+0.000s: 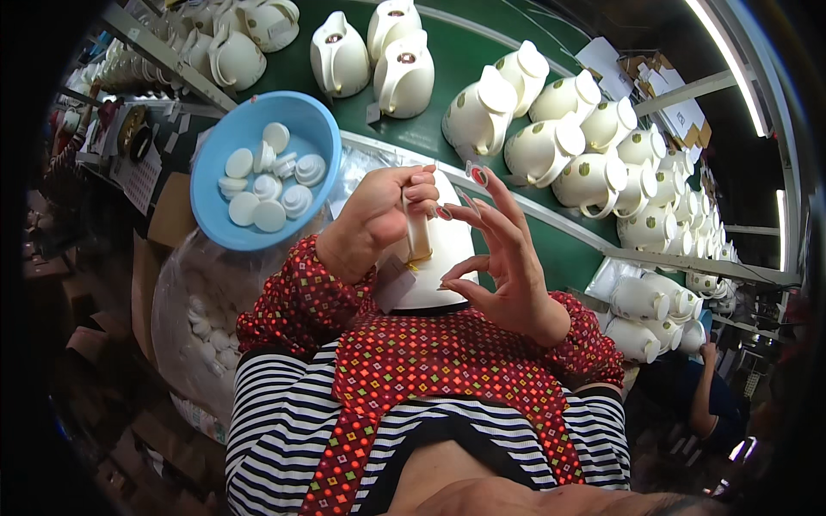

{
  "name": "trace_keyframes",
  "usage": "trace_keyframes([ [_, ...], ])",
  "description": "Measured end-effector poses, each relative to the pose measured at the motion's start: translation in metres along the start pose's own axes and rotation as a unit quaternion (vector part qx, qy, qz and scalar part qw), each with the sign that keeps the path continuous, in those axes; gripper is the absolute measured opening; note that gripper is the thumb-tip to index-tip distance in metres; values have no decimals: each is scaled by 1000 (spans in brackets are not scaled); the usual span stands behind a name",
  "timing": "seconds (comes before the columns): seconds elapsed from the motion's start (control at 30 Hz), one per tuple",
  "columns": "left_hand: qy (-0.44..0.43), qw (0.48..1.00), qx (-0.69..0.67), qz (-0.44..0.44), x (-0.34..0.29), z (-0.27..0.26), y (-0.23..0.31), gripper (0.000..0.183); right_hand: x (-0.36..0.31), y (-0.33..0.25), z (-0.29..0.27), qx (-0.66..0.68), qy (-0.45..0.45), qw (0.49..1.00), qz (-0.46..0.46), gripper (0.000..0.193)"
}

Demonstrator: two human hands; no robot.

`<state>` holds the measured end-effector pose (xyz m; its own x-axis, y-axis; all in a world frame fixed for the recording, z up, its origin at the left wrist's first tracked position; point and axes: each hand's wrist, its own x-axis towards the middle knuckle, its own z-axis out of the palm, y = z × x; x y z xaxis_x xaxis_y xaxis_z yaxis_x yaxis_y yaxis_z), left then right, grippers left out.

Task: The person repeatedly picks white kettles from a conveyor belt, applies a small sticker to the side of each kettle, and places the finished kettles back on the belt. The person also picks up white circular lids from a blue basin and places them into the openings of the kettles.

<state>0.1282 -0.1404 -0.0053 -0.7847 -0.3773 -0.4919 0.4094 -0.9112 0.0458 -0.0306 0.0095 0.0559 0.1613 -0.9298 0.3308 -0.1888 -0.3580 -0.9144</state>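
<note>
A white jug with a dark base rim is held close against my apron, tilted. My left hand is closed around the jug's handle. From the handle hangs a pale tag on a yellow string. Beside the jug's right side, my right hand is raised with thumb and fingers spread apart and bent. Red shows at its fingertips, seemingly on the nails. Nothing I can make out sits between those fingers. The jug's top is partly hidden by my hands.
A light blue basin of white round lids stands at the left. Below it, a clear plastic bag holds more white parts. Several white jugs line the green conveyor ahead and right. Another person's arm shows far right.
</note>
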Motion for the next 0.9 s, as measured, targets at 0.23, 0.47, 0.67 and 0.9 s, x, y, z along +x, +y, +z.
trace_keyframes([
  [0.23,5,1000,28,-4,-2,13,-23,16,-27,7,9,30,-4,1000,5,90],
  [0.47,24,999,20,-7,0,11,-29,14,-25,13,11,-19,-46,998,-42,96],
  [0.67,14,999,4,-33,3,1,-25,17,-26,22,14,-31,-67,997,-38,93],
  [0.9,0,1000,0,-2,0,-1,-25,19,-33,38,22,-47,-51,994,-86,76],
])
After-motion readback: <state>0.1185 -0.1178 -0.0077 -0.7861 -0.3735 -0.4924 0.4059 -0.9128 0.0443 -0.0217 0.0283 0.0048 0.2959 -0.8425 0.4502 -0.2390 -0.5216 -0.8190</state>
